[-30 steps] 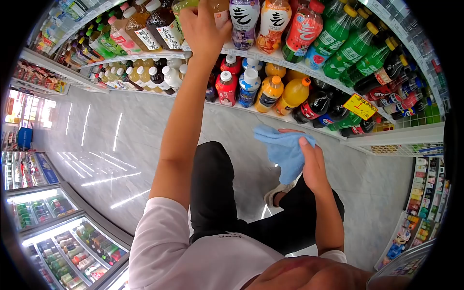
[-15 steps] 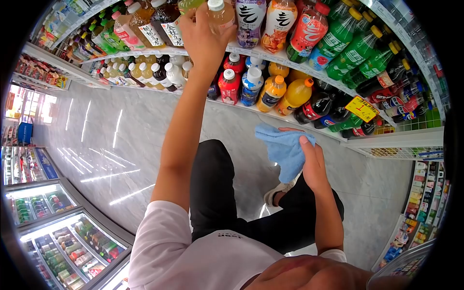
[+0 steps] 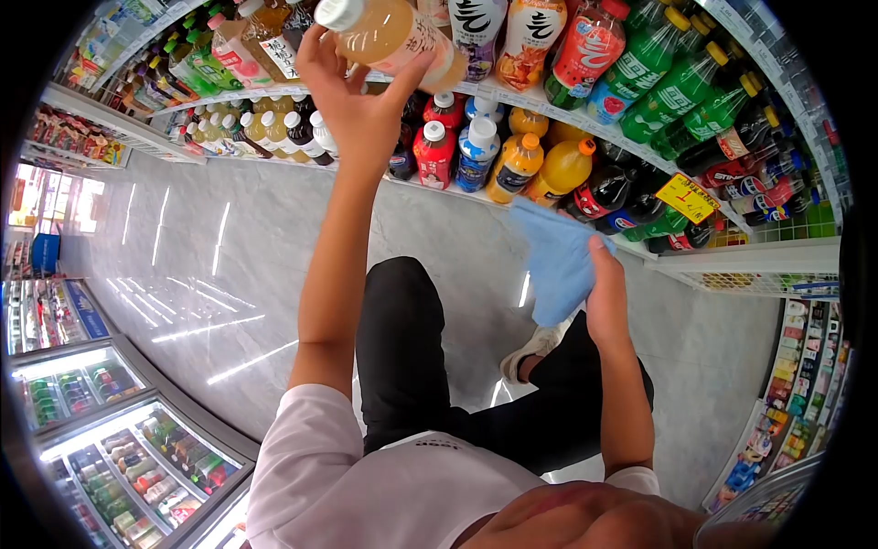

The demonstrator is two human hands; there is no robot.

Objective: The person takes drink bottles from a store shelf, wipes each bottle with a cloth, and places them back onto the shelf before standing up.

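A clear bottle of pale amber drink [image 3: 393, 35] with a white cap is gripped in my left hand [image 3: 355, 105]. It tilts with its cap toward the left, in front of the upper shelf. The fingers curl behind it and are partly hidden. My right hand [image 3: 607, 288] pinches a light blue cloth [image 3: 558, 261] between thumb and fingers. That cloth hangs above the floor, just below the lower shelf. Closest to my left hand on the upper shelf stands a purple-labelled bottle [image 3: 477, 27].
Bottles crowd both shelves, among them green bottles [image 3: 645, 69] and an orange-capped juice bottle [image 3: 562, 169]. A yellow price sign [image 3: 688, 198] sticks out from the shelf edge. Glass-fronted coolers [image 3: 137, 467] stand at the left. My knee [image 3: 398, 293] is bent over the grey floor [image 3: 201, 274].
My left hand has drawn the amber bottle out from the shelf and tipped it sideways, moving left. The blue cloth in my right hand has shifted slightly right and hangs more spread out.
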